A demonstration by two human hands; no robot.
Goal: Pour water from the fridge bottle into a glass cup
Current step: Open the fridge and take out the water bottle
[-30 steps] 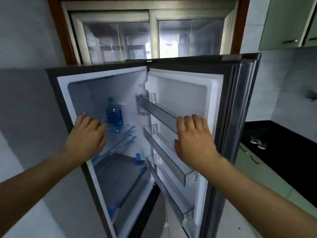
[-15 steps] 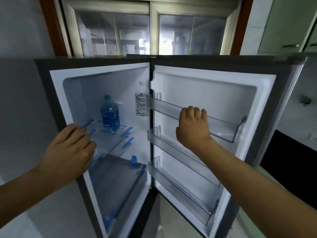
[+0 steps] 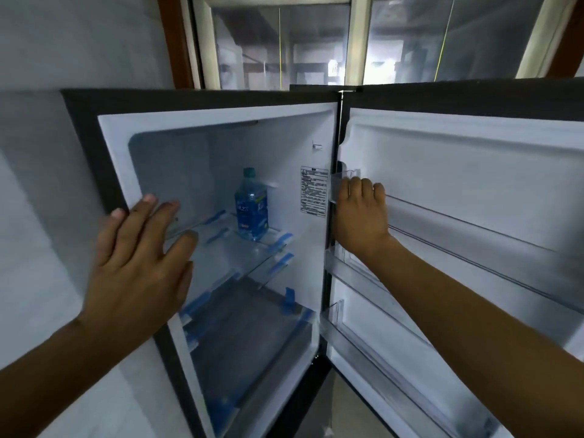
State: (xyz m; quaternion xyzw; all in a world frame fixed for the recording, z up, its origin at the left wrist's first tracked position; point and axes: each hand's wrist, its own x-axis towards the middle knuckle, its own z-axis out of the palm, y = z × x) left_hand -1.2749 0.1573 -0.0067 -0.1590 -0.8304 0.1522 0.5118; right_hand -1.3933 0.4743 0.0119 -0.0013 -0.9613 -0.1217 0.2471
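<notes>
A blue plastic water bottle (image 3: pixel 252 205) with a green cap stands upright on the upper glass shelf (image 3: pixel 221 248) inside the open fridge (image 3: pixel 104 147). My left hand (image 3: pixel 139 263) is open with fingers spread, in front of the fridge's left frame edge, left of and nearer than the bottle. My right hand (image 3: pixel 360 213) has its fingers curled over the rim of the top door rack (image 3: pixel 474 229), at the rack's hinge end. No glass cup is in view.
The fridge door (image 3: pixel 474 172) stands swung wide open to the right, with three clear racks. A lower shelf (image 3: pixel 246 324) with blue tape strips sits below. A window (image 3: pixel 347 42) is above the fridge and a grey wall (image 3: pixel 41 216) lies to the left.
The door has swung wider open. My right hand slid along the top rack to its hinge end. My left hand lifted off the frame edge and spread its fingers.
</notes>
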